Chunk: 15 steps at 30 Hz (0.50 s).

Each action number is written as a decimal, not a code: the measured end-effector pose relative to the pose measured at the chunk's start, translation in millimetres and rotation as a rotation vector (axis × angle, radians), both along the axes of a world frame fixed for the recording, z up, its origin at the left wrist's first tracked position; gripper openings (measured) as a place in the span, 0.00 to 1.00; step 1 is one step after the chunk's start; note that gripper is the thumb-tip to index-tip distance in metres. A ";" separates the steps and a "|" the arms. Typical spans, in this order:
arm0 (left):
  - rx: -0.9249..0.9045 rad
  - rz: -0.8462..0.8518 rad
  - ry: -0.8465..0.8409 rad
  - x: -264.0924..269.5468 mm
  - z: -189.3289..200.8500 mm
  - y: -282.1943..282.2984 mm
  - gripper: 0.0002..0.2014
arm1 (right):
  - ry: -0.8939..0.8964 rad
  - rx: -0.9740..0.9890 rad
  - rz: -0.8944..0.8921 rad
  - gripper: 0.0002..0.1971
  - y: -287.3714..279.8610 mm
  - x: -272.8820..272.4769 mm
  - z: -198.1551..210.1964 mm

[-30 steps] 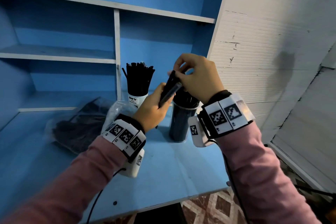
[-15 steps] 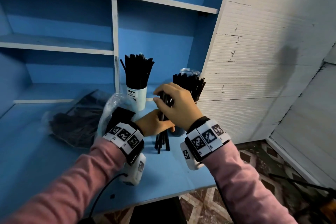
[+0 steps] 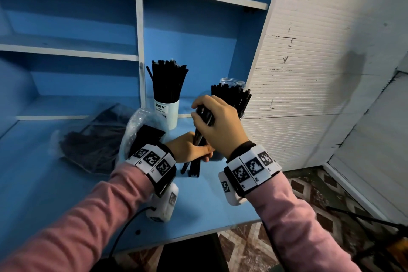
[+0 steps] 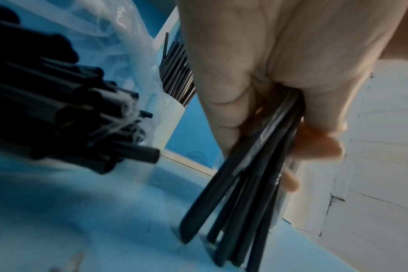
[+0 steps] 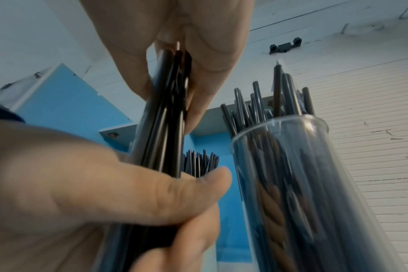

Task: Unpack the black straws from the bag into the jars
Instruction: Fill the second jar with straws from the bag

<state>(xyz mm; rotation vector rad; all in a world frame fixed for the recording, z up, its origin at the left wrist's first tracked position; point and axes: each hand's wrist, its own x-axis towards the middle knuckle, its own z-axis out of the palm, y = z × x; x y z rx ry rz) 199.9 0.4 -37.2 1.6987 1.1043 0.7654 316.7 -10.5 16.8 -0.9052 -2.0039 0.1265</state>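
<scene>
A: Item one, the bundle of straws [image 3: 199, 139]?
B: Black, long axis near upright, leaning slightly; lower ends touching the blue table [image 3: 66, 194], splayed a little there.

A: Holders?
B: Two. Left hand [image 3: 187, 148] wrapped round the lower half, fingers curled about it. Right hand [image 3: 217, 123] above it, fingers and thumb closed on the upper part.

A: Position?
B: Between the two hands, just in front of the clear jar [image 3: 234, 104].

A: Jar contents?
B: Black straws, upright, tips fanning above the rim.

A: Other containers?
B: White cup [image 3: 166, 112], further back by the shelf divider, also full of upright straws.

A: The bag [image 3: 136, 130]?
B: Clear plastic, left of the hands, mouth open, straws inside pointing toward the hands.

A: Anything else?
B: A second, flatter bag of straws [image 3: 92, 148] lying further left.
</scene>
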 end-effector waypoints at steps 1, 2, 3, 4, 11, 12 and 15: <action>-0.007 0.025 -0.032 1.0 0.3 -1.5 0.13 | 0.019 -0.013 0.005 0.09 -1.0 1.5 4.3; -0.001 0.055 -0.068 1.2 -0.6 -1.3 0.16 | 0.057 -0.033 0.006 0.13 -2.2 4.0 9.2; 0.014 0.082 -0.102 0.8 0.3 -2.7 0.19 | 0.117 -0.058 0.007 0.18 -4.1 7.1 14.2; 0.037 0.107 -0.137 -0.2 0.0 -2.3 0.24 | 0.193 -0.094 0.009 0.23 -6.7 10.4 19.3; 0.167 0.019 -0.219 4.7 28.3 -10.4 0.07 | -0.007 -0.323 0.013 0.30 -10.4 20.7 36.4; 0.170 -0.007 -0.191 7.5 30.2 -11.5 0.07 | -0.015 -0.355 0.044 0.26 -9.0 19.6 36.8; 0.186 -0.029 -0.136 16.8 35.2 -14.5 0.03 | 0.005 -0.339 0.122 0.12 -2.7 19.6 39.1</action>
